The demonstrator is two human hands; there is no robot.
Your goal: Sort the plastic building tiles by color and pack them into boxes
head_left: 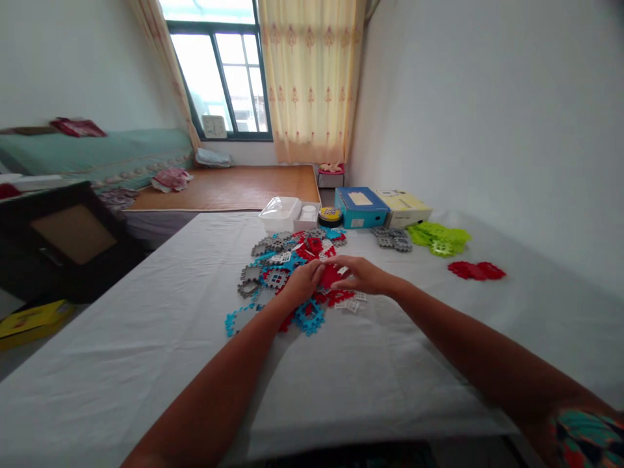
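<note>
White-clothed table [146, 338] bears a mixed tile pile [287, 273]; left hand [303, 281] and right hand [361, 274] meet, apparently pinching a red tile [330, 276] between them to steady it

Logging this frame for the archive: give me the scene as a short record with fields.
Surface: table under a white cloth
Left hand: on the mixed pile of tiles, touching a red tile
Right hand: on the same red tile, fingertips meeting the left hand's
Sorted groups: grey tiles, green tiles, red tiles, lying apart to the right
Behind pile: clear plastic container, blue box, yellow box
</note>
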